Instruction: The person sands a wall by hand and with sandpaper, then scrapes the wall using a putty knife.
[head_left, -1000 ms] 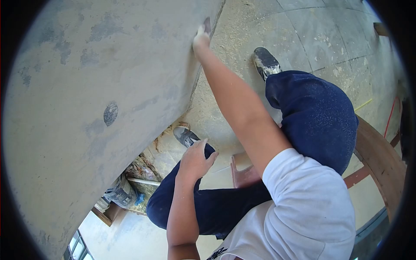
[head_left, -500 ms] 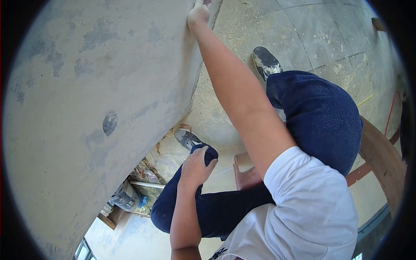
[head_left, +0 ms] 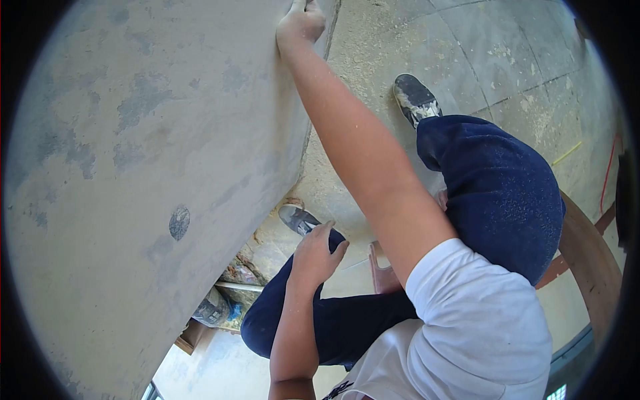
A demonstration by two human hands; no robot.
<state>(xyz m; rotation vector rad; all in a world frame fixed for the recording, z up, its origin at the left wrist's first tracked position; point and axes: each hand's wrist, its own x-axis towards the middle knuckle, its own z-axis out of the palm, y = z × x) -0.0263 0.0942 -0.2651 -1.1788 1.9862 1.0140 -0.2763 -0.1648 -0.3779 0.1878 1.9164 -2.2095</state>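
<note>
My right hand (head_left: 303, 28) is up at the top of the view, against the smeared grey wall (head_left: 100, 220) close to its edge. Its fingers are curled, and I cannot tell what is in them. Lower down, my left hand (head_left: 316, 257) is empty, thumb apart from the fingers, over the dark blue trouser leg (head_left: 283, 283) near the shoe (head_left: 297, 219). A dark oval patch (head_left: 179, 222) marks the wall surface to the left.
A reddish stool (head_left: 383, 272) shows beneath my legs. Beside the wall's lower edge stand a dirty bucket (head_left: 212, 309) and a wooden piece (head_left: 191, 337). Dust covers the tiled floor (head_left: 497, 50). A curved wooden piece (head_left: 590, 260) is at the right.
My right hand has come down and left along the wall, so more of it shows. My left hand appears slightly raised over the trouser leg. Much of the scene has shifted right.
</note>
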